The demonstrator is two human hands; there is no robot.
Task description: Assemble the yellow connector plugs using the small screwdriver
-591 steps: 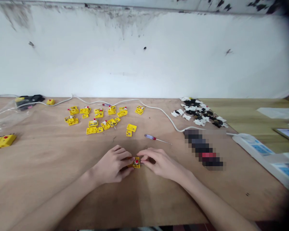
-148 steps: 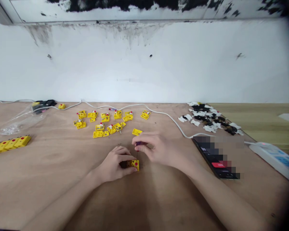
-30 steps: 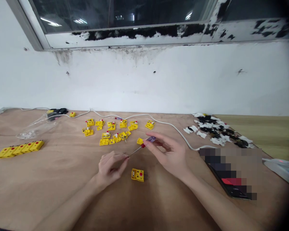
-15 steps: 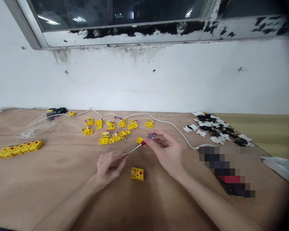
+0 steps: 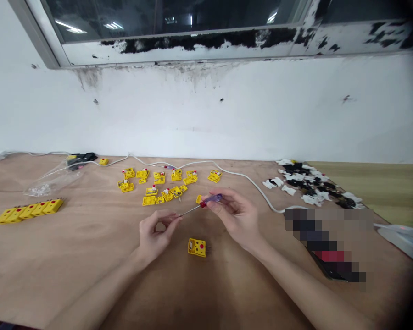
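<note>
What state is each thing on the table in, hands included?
Screwdriver: held raised, aslant
Right hand: closed on its handle
Left hand: pinched at its tip
Front yellow unit: lying flat, one end uncovered
Left yellow row: lined up side by side
Yellow cases behind: open, spread out
Clear bag: lying collapsed
White cord: uncoiled
Second screwdriver: lying down
Black and white pieces: loosely heaped
Phone: lying flat, screen pixelated
</note>
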